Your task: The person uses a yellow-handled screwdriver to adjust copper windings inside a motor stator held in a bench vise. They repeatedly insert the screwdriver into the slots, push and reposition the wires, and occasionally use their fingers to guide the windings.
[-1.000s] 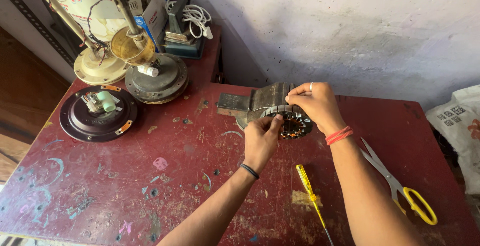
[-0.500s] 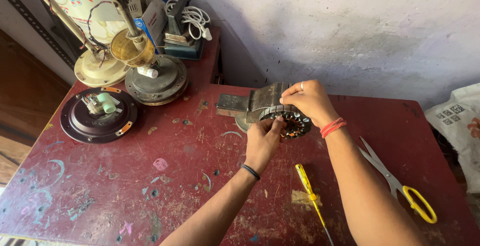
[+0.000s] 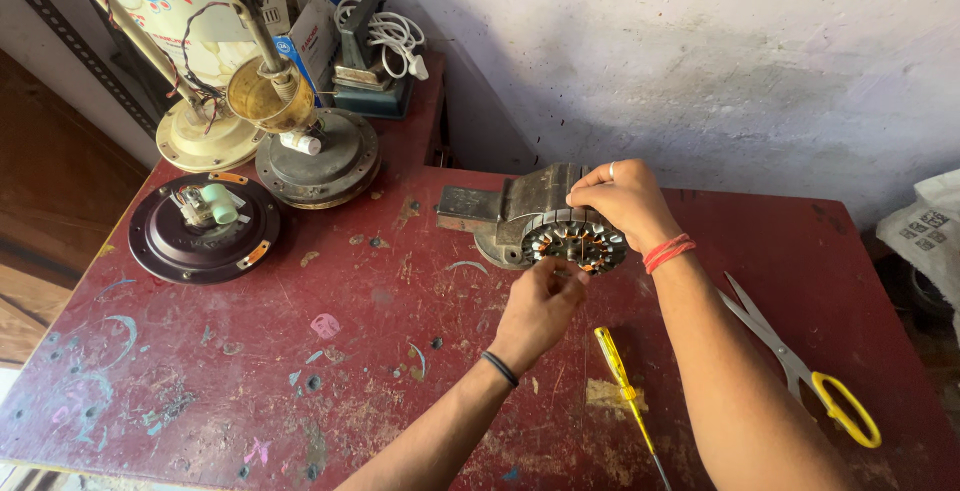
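Copper-wound stator, round w/ slotted steel rim, sits mid red table, resting on grey metal vise. Right hand gripping stator's top edge. Left hand pinched closed at its front edge. Yellow screwdriver & scissors nearby.

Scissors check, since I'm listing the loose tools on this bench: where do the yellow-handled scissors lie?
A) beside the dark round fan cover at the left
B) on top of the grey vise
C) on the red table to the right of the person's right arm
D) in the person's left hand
C: the scissors lie flat on the red table, just right of the right arm, which no hand touches.
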